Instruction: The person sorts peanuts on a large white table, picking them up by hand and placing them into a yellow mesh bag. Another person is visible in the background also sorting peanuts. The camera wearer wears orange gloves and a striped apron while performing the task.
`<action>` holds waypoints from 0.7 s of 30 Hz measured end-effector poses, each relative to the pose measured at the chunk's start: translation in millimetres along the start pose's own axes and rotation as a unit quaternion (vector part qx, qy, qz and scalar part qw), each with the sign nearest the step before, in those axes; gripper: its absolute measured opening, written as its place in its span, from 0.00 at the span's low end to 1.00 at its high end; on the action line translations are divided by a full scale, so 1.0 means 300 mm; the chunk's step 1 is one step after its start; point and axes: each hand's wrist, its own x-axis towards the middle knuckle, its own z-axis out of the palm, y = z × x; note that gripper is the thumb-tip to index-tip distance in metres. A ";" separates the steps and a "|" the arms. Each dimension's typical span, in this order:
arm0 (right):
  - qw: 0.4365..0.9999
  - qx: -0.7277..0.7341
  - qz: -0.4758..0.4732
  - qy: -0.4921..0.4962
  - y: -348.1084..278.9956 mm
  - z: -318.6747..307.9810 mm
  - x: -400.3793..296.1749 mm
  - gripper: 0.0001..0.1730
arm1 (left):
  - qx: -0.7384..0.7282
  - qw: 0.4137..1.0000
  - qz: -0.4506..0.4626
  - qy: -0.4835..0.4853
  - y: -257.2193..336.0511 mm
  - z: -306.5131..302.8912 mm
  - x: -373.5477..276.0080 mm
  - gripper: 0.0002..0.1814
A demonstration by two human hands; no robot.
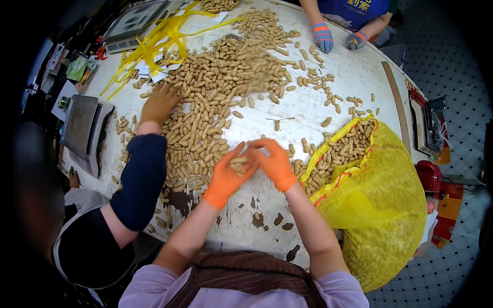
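Note:
My left hand (226,176), in an orange glove, is cupped with its palm up around a few unshelled peanuts (238,165). My right hand (274,163), gloved alike, is bent over the left fingertips; blur hides whether anything is between its fingers. Both hands are just above the white table (250,238). Left of and beyond them spreads a large peanut pile (208,96). To the right of my right hand lies a yellow mesh sack (381,200), its mouth turned towards the pile, with peanuts (342,150) filling it and some spilling out.
At left, a co-worker's gloved hand (161,100) reaches into the pile. Across the table another person's striped gloves (322,36) rest near the edge. Yellow straps with tags (161,42), a weighing scale (81,127) and a wooden strip (396,100) lie around. A red object (427,175) stands beyond the sack.

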 end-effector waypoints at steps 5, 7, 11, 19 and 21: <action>0.987 -0.084 -0.094 0.096 0.067 -0.004 -0.024 0.10 | -0.050 0.993 -0.049 0.093 -0.006 -0.078 0.026 0.15; 0.984 -0.126 -0.058 0.109 0.105 -0.053 0.044 0.12 | -0.060 0.991 -0.070 0.096 -0.006 -0.080 0.015 0.19; 0.975 -0.187 -0.001 0.122 0.208 -0.097 0.189 0.17 | -0.054 0.992 -0.113 0.000 -0.006 -0.079 -0.030 0.21; 0.869 -0.491 0.020 0.054 0.290 -0.019 0.458 0.16 | 0.034 0.996 -0.056 0.056 0.002 -0.086 -0.097 0.15; 0.874 -0.477 -0.030 0.082 0.318 0.003 0.436 0.11 | 0.066 0.989 -0.004 0.135 0.000 -0.027 -0.114 0.15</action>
